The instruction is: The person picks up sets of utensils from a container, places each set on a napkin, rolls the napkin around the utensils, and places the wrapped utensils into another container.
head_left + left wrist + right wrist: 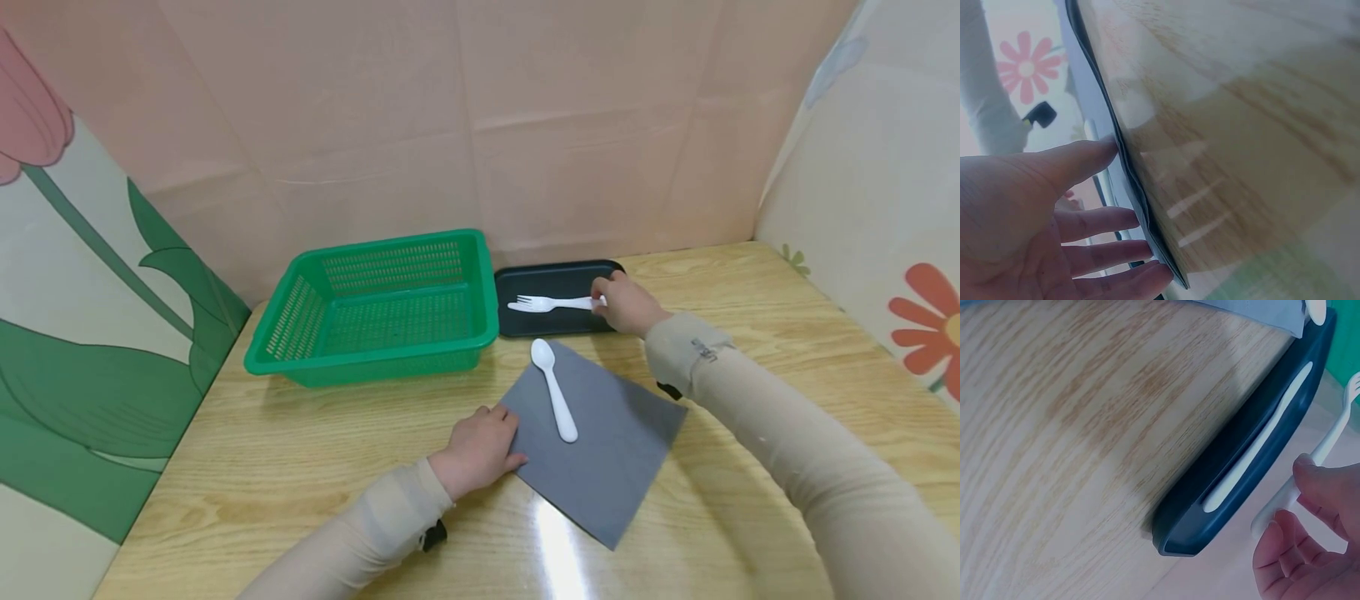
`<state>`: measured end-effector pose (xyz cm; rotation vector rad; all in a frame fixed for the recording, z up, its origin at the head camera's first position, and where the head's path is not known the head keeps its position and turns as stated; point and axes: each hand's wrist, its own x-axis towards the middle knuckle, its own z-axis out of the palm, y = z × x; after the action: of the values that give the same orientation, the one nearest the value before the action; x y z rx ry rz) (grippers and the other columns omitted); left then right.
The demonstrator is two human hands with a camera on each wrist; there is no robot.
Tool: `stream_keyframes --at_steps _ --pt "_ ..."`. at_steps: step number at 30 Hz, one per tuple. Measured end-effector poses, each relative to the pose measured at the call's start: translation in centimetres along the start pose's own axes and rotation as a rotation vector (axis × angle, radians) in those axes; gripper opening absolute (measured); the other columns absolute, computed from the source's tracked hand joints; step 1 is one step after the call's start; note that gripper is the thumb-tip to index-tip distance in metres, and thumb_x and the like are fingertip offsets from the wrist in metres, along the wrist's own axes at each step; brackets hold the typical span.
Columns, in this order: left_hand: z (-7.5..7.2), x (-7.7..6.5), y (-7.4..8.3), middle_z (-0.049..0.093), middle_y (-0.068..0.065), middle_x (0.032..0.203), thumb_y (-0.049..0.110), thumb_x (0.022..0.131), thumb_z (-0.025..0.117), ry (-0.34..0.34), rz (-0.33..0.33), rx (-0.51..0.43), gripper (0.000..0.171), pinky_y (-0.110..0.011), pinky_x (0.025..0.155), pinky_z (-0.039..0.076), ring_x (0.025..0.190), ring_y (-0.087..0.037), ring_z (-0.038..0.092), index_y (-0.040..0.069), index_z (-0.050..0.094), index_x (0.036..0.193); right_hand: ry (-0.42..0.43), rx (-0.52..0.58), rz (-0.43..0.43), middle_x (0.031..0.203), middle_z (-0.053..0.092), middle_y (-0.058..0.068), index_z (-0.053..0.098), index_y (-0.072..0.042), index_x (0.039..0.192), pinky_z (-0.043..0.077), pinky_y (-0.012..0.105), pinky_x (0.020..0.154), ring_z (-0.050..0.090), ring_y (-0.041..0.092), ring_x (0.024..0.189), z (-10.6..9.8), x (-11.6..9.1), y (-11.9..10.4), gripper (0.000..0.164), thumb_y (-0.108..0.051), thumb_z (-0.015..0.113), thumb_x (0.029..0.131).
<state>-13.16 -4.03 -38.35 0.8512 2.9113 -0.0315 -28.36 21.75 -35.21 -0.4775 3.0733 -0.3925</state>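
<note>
My right hand (628, 305) pinches a white plastic fork (551, 304) by its handle over the black tray (517, 327). In the right wrist view the fork (1335, 431) is lifted clear, and a white knife (1260, 440) lies in the tray. A folded grey napkin (607, 467) lies turned at an angle on the table, with a white spoon (555, 392) on it, bowl toward the tray. On the napkin's left edge rests my left hand (480, 448). Its thumb and fingertips touch the edge, spread apart, in the left wrist view.
A green slotted basket (367, 362) stands left of the tray, close against it. Behind both rises a pink covered wall (375, 117). The wood-grain table (300, 467) stretches to flower-patterned sides at left and right.
</note>
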Motion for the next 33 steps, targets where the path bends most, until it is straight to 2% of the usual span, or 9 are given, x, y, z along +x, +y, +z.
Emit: stream_keyframes --at_steps 20,33 --pt "-0.02 0.0 -0.02 0.06 -0.002 0.097 0.044 0.085 0.063 0.016 0.006 -0.001 0.039 -0.027 0.057 0.049 0.084 -0.016 0.058 0.01 0.061 0.103 0.02 0.026 0.015 0.099 0.047 0.021 0.054 0.0 0.1 0.046 0.044 0.071 0.052 0.03 0.08 -0.24 -0.22 -0.2 0.015 -0.009 0.059 0.09" --pt "-0.07 -0.09 0.01 0.061 -0.003 0.096 0.044 0.085 0.064 0.023 0.008 -0.004 0.038 -0.027 0.058 0.049 0.085 -0.017 0.059 0.01 0.061 0.103 0.023 0.02 -0.018 0.096 0.049 0.021 0.055 0.002 0.101 0.045 0.042 0.07 0.05 0.028 0.078 -0.42 -0.74 -0.54 0.017 -0.009 0.06 0.089"
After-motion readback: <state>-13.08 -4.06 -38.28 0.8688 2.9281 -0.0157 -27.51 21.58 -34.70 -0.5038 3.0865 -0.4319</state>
